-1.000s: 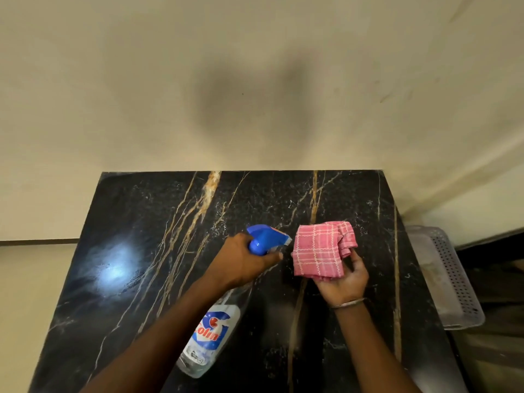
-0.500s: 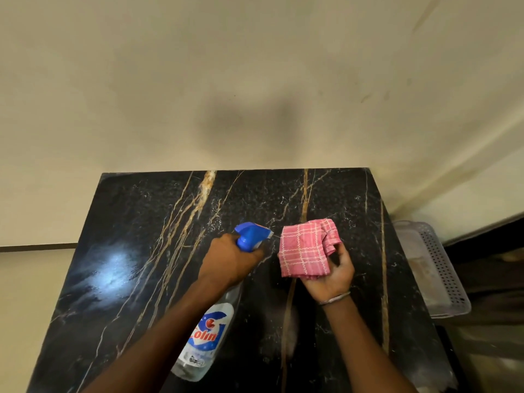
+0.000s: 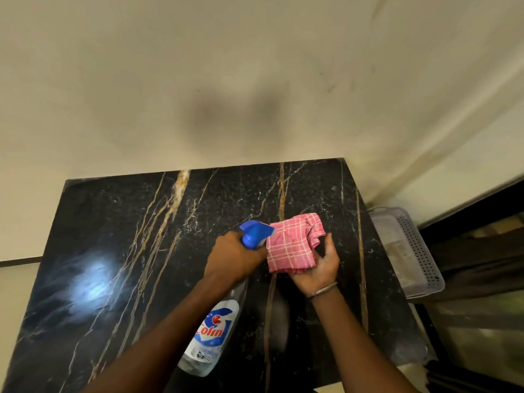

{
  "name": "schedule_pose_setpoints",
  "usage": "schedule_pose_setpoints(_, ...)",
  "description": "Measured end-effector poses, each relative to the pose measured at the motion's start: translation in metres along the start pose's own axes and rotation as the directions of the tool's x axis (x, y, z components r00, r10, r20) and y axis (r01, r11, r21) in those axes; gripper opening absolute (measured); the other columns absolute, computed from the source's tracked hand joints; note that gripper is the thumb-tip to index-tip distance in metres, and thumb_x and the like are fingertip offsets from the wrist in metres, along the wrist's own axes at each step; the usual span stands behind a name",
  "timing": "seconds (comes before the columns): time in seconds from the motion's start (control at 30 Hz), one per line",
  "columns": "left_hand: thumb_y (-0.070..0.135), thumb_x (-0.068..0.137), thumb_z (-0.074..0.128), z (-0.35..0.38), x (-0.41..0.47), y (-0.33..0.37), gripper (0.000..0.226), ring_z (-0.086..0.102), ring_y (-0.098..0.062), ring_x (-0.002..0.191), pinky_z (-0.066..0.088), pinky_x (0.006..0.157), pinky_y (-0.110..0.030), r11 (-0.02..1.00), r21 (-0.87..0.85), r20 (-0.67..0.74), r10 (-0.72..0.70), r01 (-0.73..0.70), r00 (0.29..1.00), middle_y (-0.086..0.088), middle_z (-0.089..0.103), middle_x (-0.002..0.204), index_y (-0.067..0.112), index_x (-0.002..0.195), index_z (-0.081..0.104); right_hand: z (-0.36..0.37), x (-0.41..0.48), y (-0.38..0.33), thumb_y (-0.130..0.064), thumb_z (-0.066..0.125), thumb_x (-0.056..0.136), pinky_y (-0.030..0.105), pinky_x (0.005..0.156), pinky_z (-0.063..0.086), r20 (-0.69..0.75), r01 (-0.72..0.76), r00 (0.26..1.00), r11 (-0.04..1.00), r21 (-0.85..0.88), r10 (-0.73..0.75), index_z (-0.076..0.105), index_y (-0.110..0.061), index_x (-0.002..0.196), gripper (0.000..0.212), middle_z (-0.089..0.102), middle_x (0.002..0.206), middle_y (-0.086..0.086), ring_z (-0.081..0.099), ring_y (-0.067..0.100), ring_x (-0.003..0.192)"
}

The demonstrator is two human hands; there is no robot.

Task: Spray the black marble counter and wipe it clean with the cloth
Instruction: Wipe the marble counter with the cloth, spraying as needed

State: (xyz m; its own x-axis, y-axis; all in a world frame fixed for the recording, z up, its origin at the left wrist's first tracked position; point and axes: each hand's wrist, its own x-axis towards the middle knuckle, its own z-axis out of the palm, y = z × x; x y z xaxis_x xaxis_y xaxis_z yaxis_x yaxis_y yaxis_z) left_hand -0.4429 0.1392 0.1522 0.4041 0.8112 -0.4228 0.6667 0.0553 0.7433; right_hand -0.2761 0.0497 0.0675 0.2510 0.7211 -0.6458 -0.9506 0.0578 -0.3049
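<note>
The black marble counter (image 3: 119,251) with gold veins fills the lower half of the head view. My left hand (image 3: 232,258) grips the neck of a clear spray bottle (image 3: 209,338) with a blue trigger head, tilted over the counter. Its blue nozzle points at, and nearly touches, a folded pink checked cloth (image 3: 292,245). My right hand (image 3: 320,265) holds that cloth from below, palm up, just right of the nozzle, above the counter's middle right.
A cream wall rises behind the counter. A grey perforated plastic basket (image 3: 416,251) sits beside the counter's right edge. A dark opening lies further right. A bright light reflection shows on the counter's left part.
The bottle's nozzle and the cloth have come closer together, the gap between them nearly gone. Both hands stay over the same middle-right part of the counter.
</note>
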Motion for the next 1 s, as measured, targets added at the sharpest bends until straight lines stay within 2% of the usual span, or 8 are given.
schedule_pose_setpoints(0.23,0.033,0.086,0.07,0.016,0.019,0.012,0.02,0.063,-0.005,0.07,0.045,0.059,-0.017,1.0,-0.011,0.029,0.028,-0.028,0.999,0.007,0.063,0.078,0.025,0.096,0.055,-0.019,0.008,-0.039,-0.048,0.041,0.098,0.058,0.107,0.038,-0.11,0.214,0.969,0.973,-0.081,-0.222,0.071,-0.014,0.12,0.051,0.065,0.129,0.017,0.057,0.038,0.123)
schedule_pose_setpoints(0.4,0.035,0.087,0.068,0.036,0.041,0.03,0.021,0.064,-0.006,0.072,0.046,0.06,-0.015,0.999,-0.013,0.068,0.052,-0.051,0.996,0.007,0.064,0.08,0.024,0.099,0.055,-0.031,0.029,-0.087,-0.034,0.045,0.102,0.049,0.107,0.043,-0.207,0.425,0.834,0.835,-0.349,-0.511,0.064,-0.016,0.126,0.036,0.069,0.118,0.006,0.059,0.029,0.12)
schedule_pose_setpoints(0.53,0.038,0.086,0.068,0.051,0.065,0.049,0.033,0.064,-0.007,0.069,0.045,0.057,-0.015,0.999,-0.009,0.052,0.05,-0.049,0.997,0.003,0.066,0.079,0.016,0.11,0.061,-0.014,0.056,-0.13,-0.025,0.039,0.106,0.02,0.087,0.051,-0.05,0.475,0.68,0.491,-0.73,-0.732,0.052,-0.013,0.134,0.033,0.059,0.121,0.004,0.058,0.023,0.116)
schedule_pose_setpoints(0.6,0.037,0.086,0.068,0.056,0.076,0.058,0.036,0.063,-0.007,0.066,0.043,0.055,-0.013,0.998,-0.019,0.037,0.055,-0.054,0.998,0.004,0.065,0.077,0.014,0.113,0.061,-0.002,0.08,-0.148,-0.029,0.038,0.106,0.031,0.092,0.052,0.074,0.44,0.658,0.302,-0.846,-0.749,0.052,-0.018,0.134,0.033,0.06,0.126,0.006,0.058,0.025,0.116)
schedule_pose_setpoints(0.7,0.036,0.087,0.068,0.057,0.089,0.071,0.028,0.06,-0.004,0.06,0.04,0.048,-0.007,0.998,-0.037,0.016,0.043,-0.042,0.999,0.007,0.061,0.073,0.019,0.107,0.058,0.022,0.125,-0.168,-0.055,0.035,0.097,0.039,0.096,0.052,0.298,0.383,0.761,0.027,-0.923,-0.576,0.037,-0.032,0.147,0.055,0.05,0.142,0.007,0.052,0.022,0.124)
schedule_pose_setpoints(0.73,0.036,0.087,0.069,0.058,0.093,0.074,0.025,0.059,-0.004,0.059,0.039,0.046,-0.006,0.998,-0.043,0.009,0.035,-0.035,0.999,0.008,0.06,0.072,0.022,0.103,0.055,0.032,0.141,-0.173,-0.064,0.035,0.094,0.044,0.102,0.048,0.383,0.355,0.814,-0.149,-0.923,-0.436,0.029,-0.035,0.151,0.064,0.041,0.15,0.008,0.044,0.026,0.134)
schedule_pose_setpoints(0.83,0.036,0.086,0.07,0.055,0.103,0.077,0.022,0.058,-0.004,0.058,0.041,0.048,-0.01,0.999,-0.041,-0.03,0.025,-0.026,0.999,0.009,0.059,0.069,0.024,0.094,0.054,0.047,0.181,-0.179,-0.065,0.037,0.096,0.056,0.119,0.0,0.312,0.147,0.942,-0.686,-0.713,-0.122,0.003,-0.031,0.158,0.079,0.0,0.167,0.002,-0.004,0.026,0.153)
schedule_pose_setpoints(1.0,0.037,0.085,0.07,0.047,0.123,0.066,0.023,0.063,-0.01,0.065,0.051,0.059,-0.02,0.998,-0.055,-0.038,0.019,-0.021,0.999,0.002,0.064,0.074,0.023,0.094,0.055,0.044,0.213,-0.161,-0.05,0.033,0.102,0.056,0.12,0.0,0.323,0.099,0.943,-0.855,-0.51,-0.083,0.006,-0.027,0.158,0.067,0.001,0.167,0.002,-0.003,0.029,0.153)
